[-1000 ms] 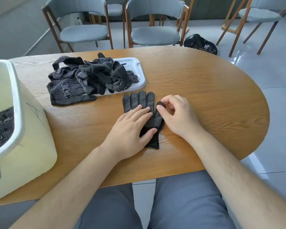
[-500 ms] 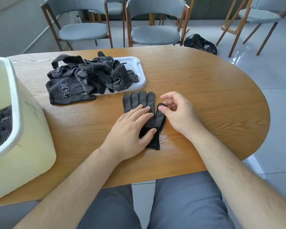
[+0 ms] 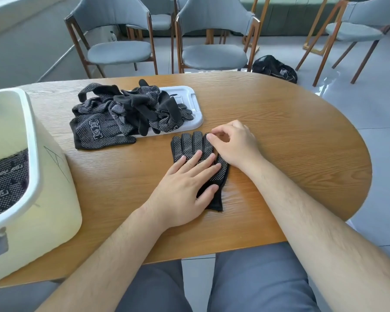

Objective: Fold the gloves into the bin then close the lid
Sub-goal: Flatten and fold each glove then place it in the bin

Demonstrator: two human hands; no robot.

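Note:
A black dotted glove (image 3: 190, 145) lies flat on the wooden table (image 3: 279, 136), fingers pointing away from me. My left hand (image 3: 185, 188) presses flat on its palm and cuff. My right hand (image 3: 234, 143) has curled fingers at the glove's right-most fingertip; thumb and forefinger seem to pinch it. A heap of black dotted gloves (image 3: 126, 111) lies partly on a white lid (image 3: 193, 102) behind. The cream bin (image 3: 34, 154) stands at the left with folded gloves (image 3: 7, 176) inside.
Grey chairs with wooden frames (image 3: 212, 52) stand behind the table. A black bag (image 3: 274, 67) lies on the floor beyond the far edge. The table's rounded right end drops off to tiled floor.
My right hand has moved up from the glove's thumb to its fingertips. My left hand has stayed pressed on the glove.

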